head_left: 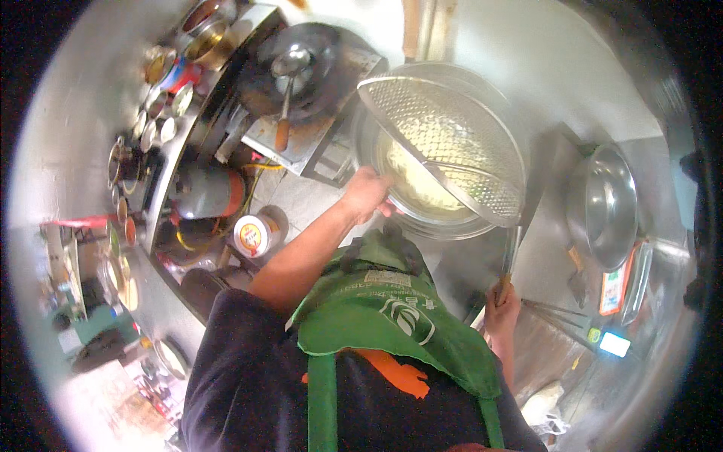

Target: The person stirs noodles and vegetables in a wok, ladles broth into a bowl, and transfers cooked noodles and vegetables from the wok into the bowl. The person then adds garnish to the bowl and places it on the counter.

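A wide round metal pot [446, 229] stands before me with pale yellow contents [421, 181] in it. Whether these are solid or liquid is hard to tell. Tilted across its opening is a large perforated metal strainer [480, 141] with a bar across it, partly covering the contents. My right hand [501, 308] is closed around the strainer's handle [511, 254], low at the right. At the pot's near-left side, my left hand [367, 195] grips the rim, thumb on top and fingers beneath.
A black wok [316, 85] holding a ladle [284, 96] sits on a stove at upper left. Below are a gas cylinder [209, 195] and a white bucket [254, 236]. At right, a steel basin [613, 198] leans near a lit screen [614, 344]. Several bowls [152, 133] line the left counter.
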Demonstrator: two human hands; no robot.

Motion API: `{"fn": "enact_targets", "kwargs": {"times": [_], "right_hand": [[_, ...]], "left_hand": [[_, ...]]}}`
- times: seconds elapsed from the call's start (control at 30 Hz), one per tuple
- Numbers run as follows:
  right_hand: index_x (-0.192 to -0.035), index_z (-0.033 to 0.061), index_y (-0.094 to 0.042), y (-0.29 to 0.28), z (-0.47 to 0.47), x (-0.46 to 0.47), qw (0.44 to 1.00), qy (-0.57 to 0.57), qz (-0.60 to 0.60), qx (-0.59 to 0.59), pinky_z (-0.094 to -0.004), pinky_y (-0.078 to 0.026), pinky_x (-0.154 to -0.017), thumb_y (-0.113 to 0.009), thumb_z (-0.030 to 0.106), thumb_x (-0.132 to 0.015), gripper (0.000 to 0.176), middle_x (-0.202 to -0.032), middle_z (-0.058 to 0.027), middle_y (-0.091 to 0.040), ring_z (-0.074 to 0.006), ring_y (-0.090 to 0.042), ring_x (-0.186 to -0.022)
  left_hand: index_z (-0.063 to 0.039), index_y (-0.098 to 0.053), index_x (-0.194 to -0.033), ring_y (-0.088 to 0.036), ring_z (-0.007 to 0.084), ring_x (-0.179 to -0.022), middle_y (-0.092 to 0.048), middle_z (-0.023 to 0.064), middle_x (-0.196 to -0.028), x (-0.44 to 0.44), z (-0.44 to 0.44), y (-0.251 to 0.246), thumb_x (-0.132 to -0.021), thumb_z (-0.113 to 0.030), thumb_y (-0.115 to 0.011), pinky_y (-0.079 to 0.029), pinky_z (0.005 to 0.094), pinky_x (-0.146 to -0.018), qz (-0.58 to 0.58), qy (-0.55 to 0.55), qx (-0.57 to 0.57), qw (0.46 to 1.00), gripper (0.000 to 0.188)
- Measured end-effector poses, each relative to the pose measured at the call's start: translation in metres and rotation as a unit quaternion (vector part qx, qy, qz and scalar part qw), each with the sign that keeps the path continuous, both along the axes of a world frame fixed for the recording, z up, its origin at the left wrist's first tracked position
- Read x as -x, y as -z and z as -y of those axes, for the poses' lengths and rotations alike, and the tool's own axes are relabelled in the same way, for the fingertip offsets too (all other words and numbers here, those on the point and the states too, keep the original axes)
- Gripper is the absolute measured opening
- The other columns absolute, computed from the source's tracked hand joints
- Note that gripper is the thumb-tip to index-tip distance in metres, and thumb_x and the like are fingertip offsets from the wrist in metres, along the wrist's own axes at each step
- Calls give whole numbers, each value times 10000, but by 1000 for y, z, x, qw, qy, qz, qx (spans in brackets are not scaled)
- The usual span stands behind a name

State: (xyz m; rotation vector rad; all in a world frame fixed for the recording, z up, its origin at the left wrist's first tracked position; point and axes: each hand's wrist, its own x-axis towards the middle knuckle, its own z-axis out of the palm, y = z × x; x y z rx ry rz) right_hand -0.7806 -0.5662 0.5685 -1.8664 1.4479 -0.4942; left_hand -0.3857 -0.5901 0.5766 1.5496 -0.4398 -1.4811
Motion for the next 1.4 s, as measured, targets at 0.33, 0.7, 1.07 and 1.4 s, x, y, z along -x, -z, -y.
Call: {"fn": "enact_targets", "kwargs": {"times": [0.33,0.7,1.07,1.4], "right_hand": [[-1079,58,-524,-7,-35,-59,883,64,305,-352,-266,-411,-467,-655,203,-930,246,-733,-5,-518,-118,-480,-524],[-1119,46,-561,67,0,-134,378,80,377,-842,-289,-424,-703,-498,352,-1006,333,-892,-49,-575,-143,-518,-755],[-782,66,-512,51,1,-215,844,-191,221,-449,-235,-416,-660,-542,116,-873,108,-767,-18,-457,-124,-479,-724],[-673,168,-374,64,-2,-209,877,2,244,-415,-301,-233,-341,-458,167,-969,307,-531,28,-350,-117,-244,-363]], "left_hand": [[106,-632,-940,-547,160,-386,-676,153,-711,-51,-198,2,-932,-113,-510,-393,272,-311,15,-184,5,983,251],[125,-559,-1064,-658,219,-529,-679,190,-772,-72,-508,38,-907,-56,-427,-450,278,-360,35,-604,19,796,274],[229,-490,-1110,-687,281,-604,-674,280,-860,-214,-701,101,-921,-40,-409,-508,303,-463,92,-824,33,559,339],[123,-399,-1273,-677,372,-828,-600,285,-1076,-254,-847,170,-983,-409,-521,-621,451,-706,33,-954,124,272,618]]}}
